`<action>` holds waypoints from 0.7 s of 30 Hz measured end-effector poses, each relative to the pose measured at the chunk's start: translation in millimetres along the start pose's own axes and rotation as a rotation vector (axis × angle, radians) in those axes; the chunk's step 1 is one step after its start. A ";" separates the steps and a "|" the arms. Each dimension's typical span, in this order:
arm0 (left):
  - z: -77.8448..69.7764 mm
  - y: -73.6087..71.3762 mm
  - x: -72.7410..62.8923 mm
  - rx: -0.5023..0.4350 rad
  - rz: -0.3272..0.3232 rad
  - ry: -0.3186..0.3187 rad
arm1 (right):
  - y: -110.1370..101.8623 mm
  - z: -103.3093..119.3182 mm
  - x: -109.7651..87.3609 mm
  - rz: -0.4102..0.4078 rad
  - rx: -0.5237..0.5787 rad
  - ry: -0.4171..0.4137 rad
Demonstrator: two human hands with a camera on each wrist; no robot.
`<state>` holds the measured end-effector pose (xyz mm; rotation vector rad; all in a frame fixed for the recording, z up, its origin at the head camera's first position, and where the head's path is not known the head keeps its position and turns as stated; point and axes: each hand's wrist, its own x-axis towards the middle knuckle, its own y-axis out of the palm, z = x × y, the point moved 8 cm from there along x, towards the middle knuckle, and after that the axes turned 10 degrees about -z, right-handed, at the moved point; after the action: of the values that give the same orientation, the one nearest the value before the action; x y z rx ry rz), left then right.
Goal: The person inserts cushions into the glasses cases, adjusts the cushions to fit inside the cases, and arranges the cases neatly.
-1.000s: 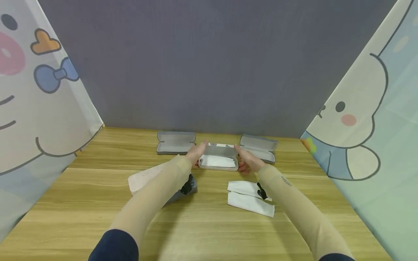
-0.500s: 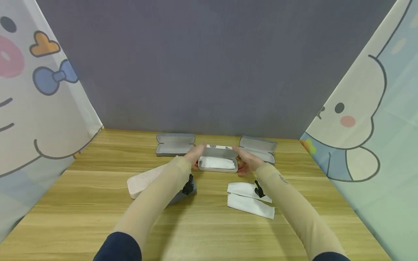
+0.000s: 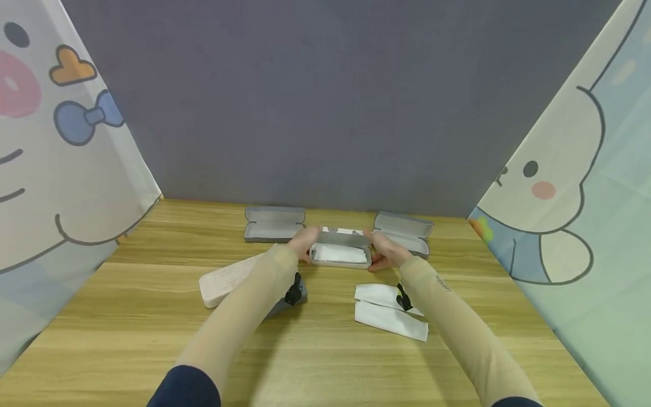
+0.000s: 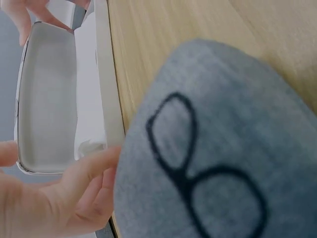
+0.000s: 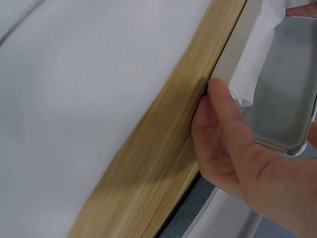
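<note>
In the head view an opened glasses case (image 3: pixel 339 239) with a grey lining lies at the middle back of the table, a folded white cloth (image 3: pixel 338 253) in its base. My left hand (image 3: pixel 302 243) holds the case's left end, thumb by the raised lid and fingers at the base. At the right end my right hand (image 3: pixel 385 251) grips in the same way. The left wrist view shows the lid's inside (image 4: pixel 48 99) standing up beside the cloth (image 4: pixel 90 94). From the right wrist, fingertips (image 5: pixel 220 94) touch the base's corner.
Two more opened grey glasses cases stand at the back, one left (image 3: pixel 274 229), one right (image 3: pixel 404 234). Partly under my left forearm lie a closed pale speckled case (image 3: pixel 226 281) and a blue-grey case (image 4: pixel 218 124) with a glasses drawing. Two folded white cloths (image 3: pixel 390 321) lie front right.
Both hands stay at the ends of the middle case. My right hand's fingers have drawn in slightly against its front corner. The other cases and cloths have not moved.
</note>
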<state>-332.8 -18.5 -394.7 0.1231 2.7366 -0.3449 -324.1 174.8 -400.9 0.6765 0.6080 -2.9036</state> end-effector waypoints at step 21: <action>-2.3 0.4 -4.0 0.055 0.064 0.003 | -6.8 -16.3 25.1 0.010 0.056 0.053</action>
<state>-329.9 -17.7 -391.2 0.2251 2.7197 -0.4030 -341.3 187.5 -422.9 0.7634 0.5286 -2.9115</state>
